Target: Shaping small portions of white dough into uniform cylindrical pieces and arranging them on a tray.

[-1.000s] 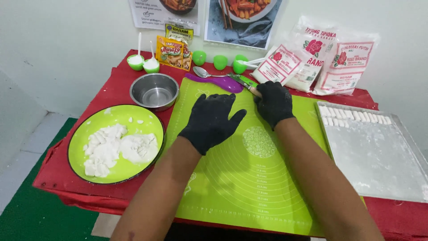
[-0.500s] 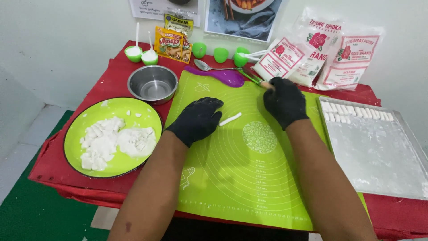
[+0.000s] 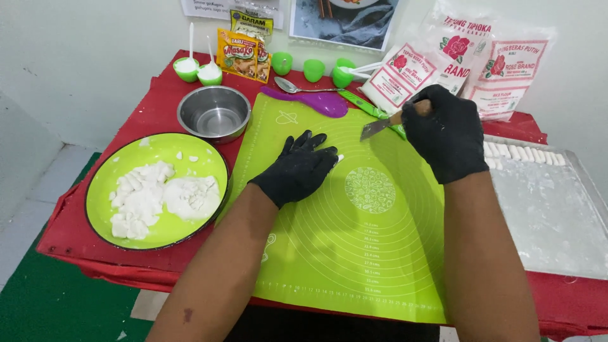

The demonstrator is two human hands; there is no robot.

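A small white piece of dough (image 3: 340, 158), soft and matte, peeks out from under the fingertips of the left hand (image 3: 297, 170), which lies palm down and closed over it on the lime-green silicone mat (image 3: 354, 253); the mat is smooth, flat and printed with pale rings and ruler lines, and it covers the middle of the bench (image 3: 114, 88) down to the near edge. The right hand (image 3: 443, 136), also in a thin black glove, grips the wooden handle of a small knife (image 3: 380, 125), its dull metal blade slanting just above the mat's far part. Beyond the blade, near the mat's far edge, lie a glossy purple spatula (image 3: 316, 101) and a metal spoon (image 3: 291, 87). Toward the bench's left edge sits a round lime-green plate (image 3: 158, 145) holding lumpy white dough chunks (image 3: 136, 199), with a round steel bowl (image 3: 214, 114) behind it. At the right edge a flat metal tray (image 3: 551, 209), dusted with flour, carries a row of short white dough sticks (image 3: 519, 152) along its far side. Crinkled plastic flour bags (image 3: 481, 60) lean at the far right corner.
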